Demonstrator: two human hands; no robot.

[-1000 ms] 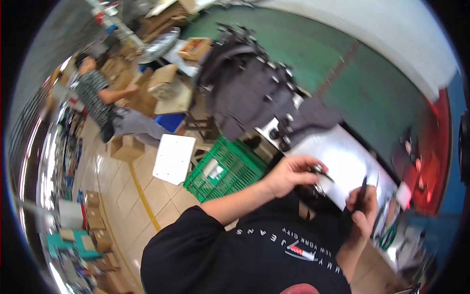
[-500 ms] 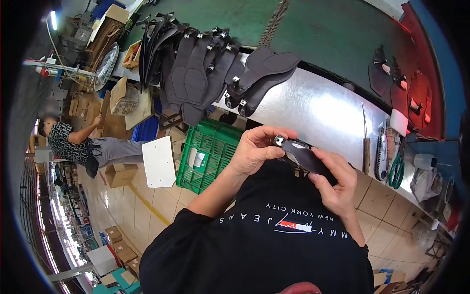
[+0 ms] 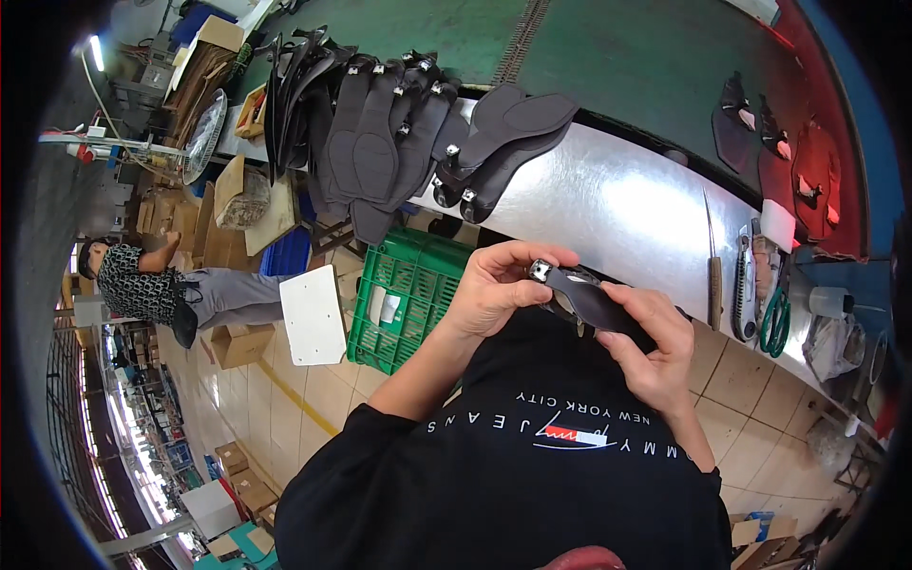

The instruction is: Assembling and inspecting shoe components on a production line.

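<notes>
In front of my chest, both hands hold a black sandal-like shoe part point(image 3: 600, 302), with a curved, smooth dark band and a shiny silver square ornament point(image 3: 541, 271) at its left end. My left hand point(image 3: 494, 290) pinches that end between thumb and forefinger, close to the ornament. The other end sits between the thumb and fingers of my right hand point(image 3: 655, 340). Part of the piece is covered by my fingers. Two similar black padded pieces point(image 3: 513, 133) lie overlapped on the metal worktop point(image 3: 622, 204) ahead of me, with silver ornaments at their near ends.
More black pieces point(image 3: 366, 152) are piled at the left. On the right lie an awl-like tool point(image 3: 713, 275), a cutter point(image 3: 744, 285) and green-handled scissors point(image 3: 775, 323). A green conveyor belt point(image 3: 646, 66) runs behind. Below the pile stands a green crate point(image 3: 408, 294). Another person point(image 3: 142, 280) stands far left.
My hands keep nearly the same hold, with the piece tilted slightly. The person at the left has moved an arm a little. The view has shifted slightly.
</notes>
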